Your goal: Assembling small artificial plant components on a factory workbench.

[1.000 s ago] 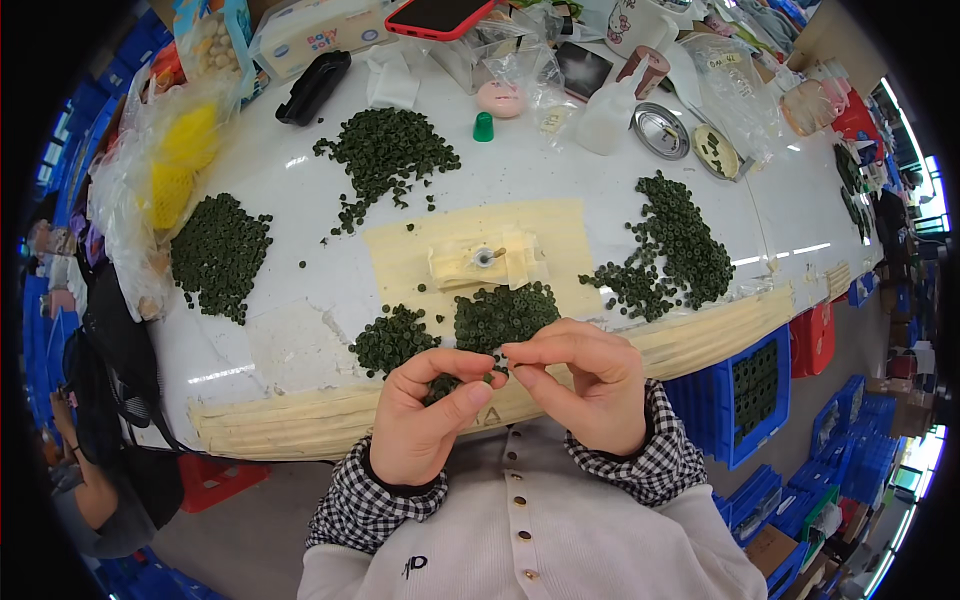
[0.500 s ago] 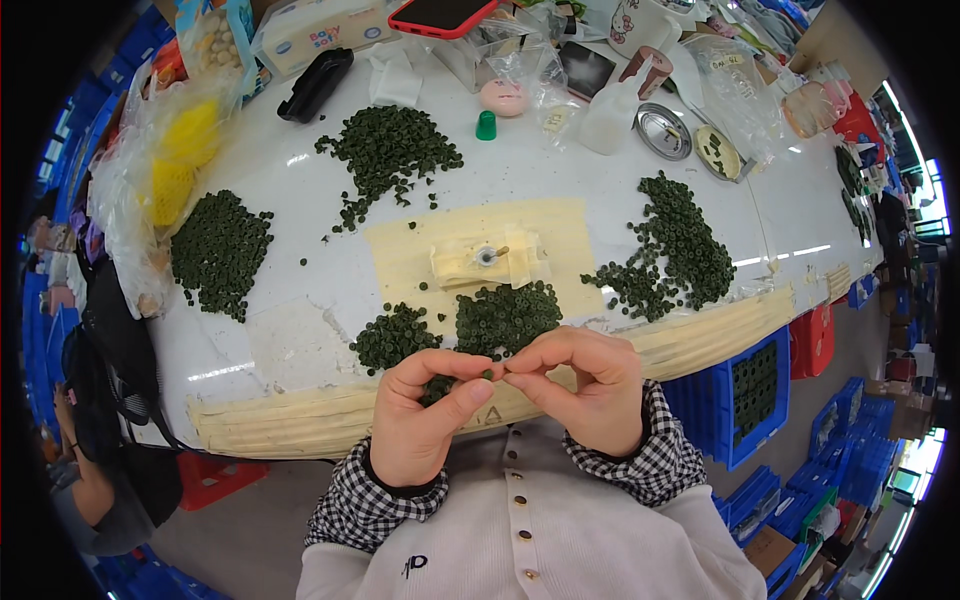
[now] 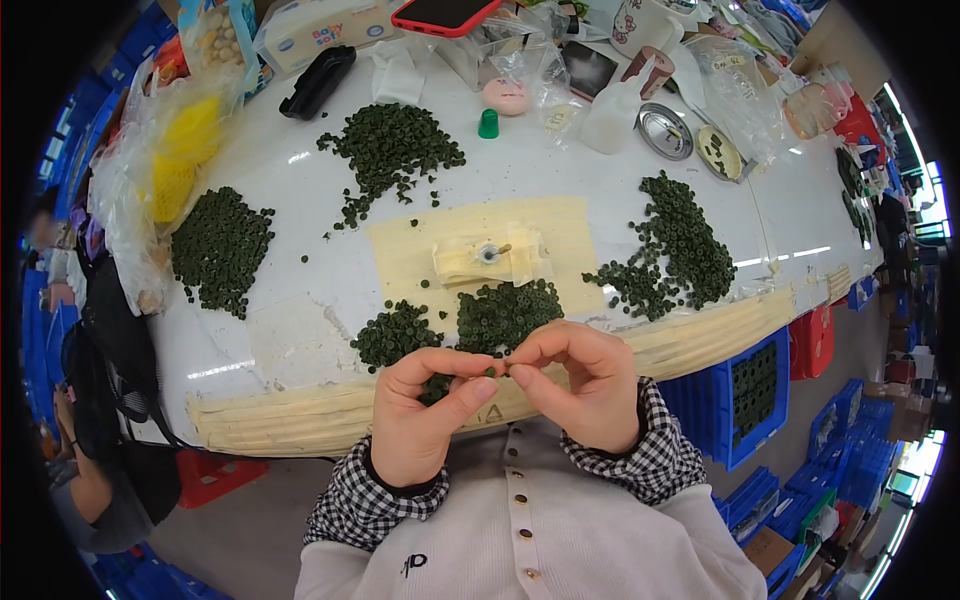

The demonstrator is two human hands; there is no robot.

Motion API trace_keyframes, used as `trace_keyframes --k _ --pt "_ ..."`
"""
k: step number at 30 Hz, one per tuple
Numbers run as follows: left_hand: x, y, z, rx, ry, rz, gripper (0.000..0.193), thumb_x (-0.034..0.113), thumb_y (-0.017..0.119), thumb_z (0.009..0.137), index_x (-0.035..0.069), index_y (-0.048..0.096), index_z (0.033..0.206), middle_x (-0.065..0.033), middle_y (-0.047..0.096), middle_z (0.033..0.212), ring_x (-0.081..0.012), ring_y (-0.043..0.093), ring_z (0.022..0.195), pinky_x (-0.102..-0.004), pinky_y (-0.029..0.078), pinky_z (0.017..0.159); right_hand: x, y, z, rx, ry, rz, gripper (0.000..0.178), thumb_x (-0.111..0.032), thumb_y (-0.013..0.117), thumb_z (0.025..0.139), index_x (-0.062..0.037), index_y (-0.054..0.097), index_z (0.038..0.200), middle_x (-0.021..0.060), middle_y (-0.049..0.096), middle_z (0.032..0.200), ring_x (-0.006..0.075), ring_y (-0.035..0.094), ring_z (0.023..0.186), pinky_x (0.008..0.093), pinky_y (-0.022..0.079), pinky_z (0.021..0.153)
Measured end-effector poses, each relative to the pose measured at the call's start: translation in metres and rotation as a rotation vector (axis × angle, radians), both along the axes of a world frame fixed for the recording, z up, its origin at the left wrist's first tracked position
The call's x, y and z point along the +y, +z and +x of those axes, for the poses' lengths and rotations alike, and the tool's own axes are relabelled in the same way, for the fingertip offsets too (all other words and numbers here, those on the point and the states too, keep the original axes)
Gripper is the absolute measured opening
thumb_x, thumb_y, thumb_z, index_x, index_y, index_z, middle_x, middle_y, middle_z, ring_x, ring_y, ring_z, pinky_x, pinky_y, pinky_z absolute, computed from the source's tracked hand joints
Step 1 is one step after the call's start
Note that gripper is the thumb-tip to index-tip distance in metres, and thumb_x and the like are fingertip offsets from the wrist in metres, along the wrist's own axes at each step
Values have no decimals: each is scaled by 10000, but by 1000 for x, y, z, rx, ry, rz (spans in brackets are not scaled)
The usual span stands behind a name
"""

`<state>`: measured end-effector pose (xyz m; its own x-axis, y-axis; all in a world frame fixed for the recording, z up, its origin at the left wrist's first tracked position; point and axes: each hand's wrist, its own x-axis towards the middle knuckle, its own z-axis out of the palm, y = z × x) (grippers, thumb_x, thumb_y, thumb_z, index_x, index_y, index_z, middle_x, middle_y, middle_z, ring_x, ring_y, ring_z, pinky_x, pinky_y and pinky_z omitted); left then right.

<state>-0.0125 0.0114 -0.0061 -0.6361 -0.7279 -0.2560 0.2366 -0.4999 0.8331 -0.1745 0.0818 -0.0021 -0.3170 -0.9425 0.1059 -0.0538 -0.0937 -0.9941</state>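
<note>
Over the table's near edge, my left hand (image 3: 423, 408) pinches a small dark green round piece (image 3: 490, 372) between thumb and forefinger. The tips of my right hand (image 3: 588, 385) are pinched close beside it, almost touching; whatever they grip is too small to make out. Just beyond my hands lies a heap of dark green ring-shaped pieces (image 3: 508, 310). A smaller heap of similar pieces (image 3: 394, 335) sits to its left, with some partly hidden behind my left hand. Farther off, a taped-down block (image 3: 460, 262) carries a metal fitting (image 3: 489, 254) with a short brownish pin.
More green heaps lie at the far left (image 3: 220, 252), back (image 3: 390, 145) and right (image 3: 685, 245). Behind them are a green cap (image 3: 488, 124), a white squeeze bottle (image 3: 612, 118), round tins (image 3: 664, 132) and a red-cased phone (image 3: 445, 14). A blue crate (image 3: 715, 420) stands below the right edge.
My right hand has shifted slightly up and left, its thumb and forefinger still pinched. My left hand stays almost in place with the green piece.
</note>
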Motion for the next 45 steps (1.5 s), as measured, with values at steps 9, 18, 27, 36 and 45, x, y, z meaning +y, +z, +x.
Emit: trace_keyframes --k 9,18,27,36,45 --pt "0 1 -4 -45 33 -97 144 -64 672 770 0 662 899 -26 647 817 -31 484 664 -177 395 598 -2 4 0 141 -9 -61 112 26 674 729 1 643 833 68 617 764 128 590 671 236 466 619" --pt "0 -3 -3 -35 22 -59 140 -69 682 758 -2 664 879 -30 645 815 -43 501 674 -182 408 607 -3 9 4 425 -82 -188 168 52 690 670 -2 646 822 72 614 753 179 585 665 265 466 581" --pt "-2 -5 -1 8 -44 -11 147 -54 699 750 -3 665 884 -50 652 841 -66 542 716 -196 440 655 0 9 -7 289 72 -158 173 43 694 689 -6 654 850 72 604 778 180 583 688 269 466 595" --pt "-6 -3 2 -99 -191 -60 118 8 708 769 -2 682 884 -32 661 799 -39 496 674 -194 416 628 0 10 -15 310 174 -175 154 12 705 715 -33 648 850 60 573 796 182 562 704 272 456 598" --pt "-6 3 0 -220 -165 -290 102 26 645 824 -29 674 905 -13 644 764 -28 477 651 -183 396 587 -1 9 -13 608 83 -285 191 1 729 669 -36 645 837 64 572 776 208 552 675 287 457 574"
